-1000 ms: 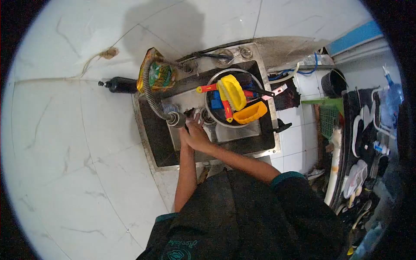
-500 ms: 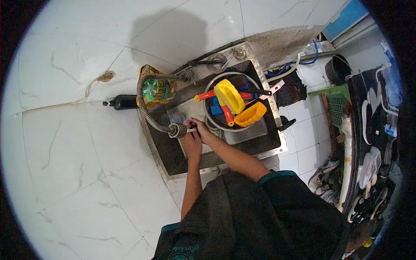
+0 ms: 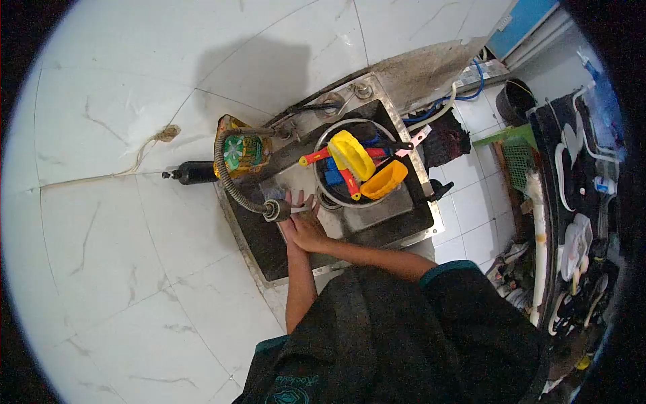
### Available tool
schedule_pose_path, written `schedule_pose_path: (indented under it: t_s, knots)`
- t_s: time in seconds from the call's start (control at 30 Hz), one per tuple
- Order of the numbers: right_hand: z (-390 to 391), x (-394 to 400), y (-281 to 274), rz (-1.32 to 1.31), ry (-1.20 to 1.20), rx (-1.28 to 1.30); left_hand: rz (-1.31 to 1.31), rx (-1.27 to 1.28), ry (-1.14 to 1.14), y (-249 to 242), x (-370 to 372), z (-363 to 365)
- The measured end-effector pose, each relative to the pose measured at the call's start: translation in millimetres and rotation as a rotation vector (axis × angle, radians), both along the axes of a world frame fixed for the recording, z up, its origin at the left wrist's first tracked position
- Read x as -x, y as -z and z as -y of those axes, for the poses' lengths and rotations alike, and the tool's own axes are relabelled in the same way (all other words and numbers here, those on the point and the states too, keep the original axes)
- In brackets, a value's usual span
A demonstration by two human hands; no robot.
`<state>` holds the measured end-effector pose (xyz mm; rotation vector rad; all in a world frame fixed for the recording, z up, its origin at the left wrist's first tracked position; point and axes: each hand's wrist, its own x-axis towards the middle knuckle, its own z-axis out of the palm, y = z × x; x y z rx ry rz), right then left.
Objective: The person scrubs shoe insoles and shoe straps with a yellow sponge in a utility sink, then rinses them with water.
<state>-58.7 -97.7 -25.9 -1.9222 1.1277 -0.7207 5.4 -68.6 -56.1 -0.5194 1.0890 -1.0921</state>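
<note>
My left hand (image 3: pixel 291 227) and my right hand (image 3: pixel 311 232) are pressed together over the steel sink (image 3: pixel 377 225), just below the nozzle of a flexible metal tap hose (image 3: pixel 276 210). The right hand lies partly over the left, with fingers stretched towards the sink's back. A small pale thing shows between the hands by the nozzle; whether either hand grips it is unclear. To the right of the hands, in the sink, stands a round metal bowl (image 3: pixel 321 185) with a yellow brush (image 3: pixel 350 153), an orange scoop (image 3: pixel 383 180) and red and blue utensils.
A green and yellow pouch (image 3: pixel 243 151) and a black bottle (image 3: pixel 195 173) sit at the sink's left corner against the white marble-look wall. A dark rag (image 3: pixel 444 141), a black bucket (image 3: pixel 513 101), a green basket (image 3: pixel 517 161) and sandals lie on the tiled floor to the right.
The camera view has swung and tilted. My hands have drawn closer together under the nozzle, the right one now lying over the left.
</note>
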Motion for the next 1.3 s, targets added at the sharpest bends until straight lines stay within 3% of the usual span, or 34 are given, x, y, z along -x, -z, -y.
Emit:
schedule_pose_path:
  t_s: [0.03, 0.07, 0.1, 0.13, 0.2, 0.3, 0.37, 0.53, 0.57, 0.6, 0.8, 0.9, 1.0, 1.1, 1.17, 1.23, 1.3]
  knots:
    - [11, -1, 3, 0.077, -0.013, -0.041, 0.093, -0.04, 0.032, 5, 6, 2]
    - [22, -3, 6, 0.153, -0.026, -0.083, 0.724, -0.274, 0.218, -2, 16, 6]
    - [35, -8, 10, -0.038, -0.159, -0.226, 1.235, -0.527, 0.428, -9, 28, 7]
    - [45, -12, 6, -0.23, -0.295, -0.372, 1.324, -0.598, 0.457, -12, 31, 10]
    - [41, -22, 3, -0.297, -0.378, -0.571, 1.379, -0.649, 0.46, -14, 18, 8]
    - [28, -36, 60, 0.028, -0.221, -0.682, 1.4, -0.674, 0.474, -16, 15, 6]
    - [39, -35, 61, 0.054, -0.179, -0.714, 1.437, -0.675, 0.504, -16, 16, 5]
    - [8, -37, 1, -0.467, -0.25, -0.583, 1.611, -0.662, 0.605, -8, 14, -7]
    - [-4, -44, 0, -0.259, 0.08, -0.554, 1.64, -0.643, 0.61, -4, 14, -5]
    - [0, -34, 8, -0.158, 0.128, -0.581, 1.67, -0.624, 0.617, -2, 14, -4]
    - [22, -12, 44, 0.161, 0.116, -0.895, 1.927, -0.578, 0.587, 29, 5, -18]
    - [24, -16, 40, 0.202, 0.134, -0.9, 2.318, -0.546, 0.496, 71, -19, -36]
    - [14, -17, 36, 0.219, 0.165, -0.886, 1.91, -0.392, 0.467, 7, 4, -18]
    - [13, -22, 35, 0.236, 0.184, -0.87, 1.981, -0.596, 0.663, 56, -28, -10]
    - [7, -25, 32, 0.24, 0.191, -0.87, 1.66, -0.501, 0.551, 16, -6, 3]
    - [9, -28, 32, 0.247, 0.196, -0.872, 2.406, -0.736, 0.846, 59, -42, -20]
    - [12, -29, 30, 0.257, 0.199, -0.87, 2.163, -0.594, 0.683, 44, -26, -6]
